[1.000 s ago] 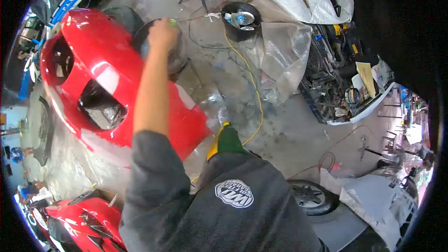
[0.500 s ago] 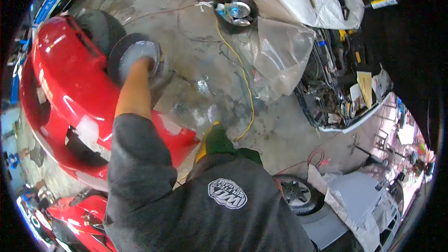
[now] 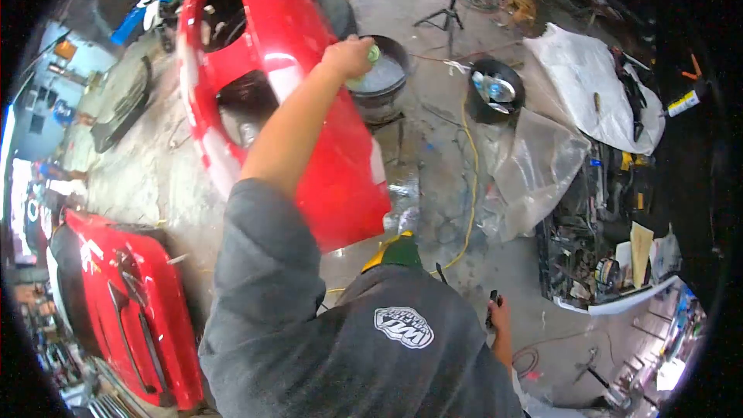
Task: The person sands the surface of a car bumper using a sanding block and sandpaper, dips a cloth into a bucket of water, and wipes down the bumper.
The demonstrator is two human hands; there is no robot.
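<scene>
My left hand is closed on a light green sponge or pad, mostly hidden by the fingers. The hand is over the near side of a dark bucket of cloudy, soapy-looking water, beside the edge of a red bumper. Pale patches mark the bumper's paint. Low at my right side, my right hand is wrapped around a small black object whose kind I cannot make out.
A black bin holds crumpled rubbish. A yellow cord crosses the floor, and a tripod stands beyond. An open car front is at right; a red car panel lies at left.
My left hand has come up out of the bucket with the green pad showing. The view has swung left, and my right hand with the black object has come into sight.
</scene>
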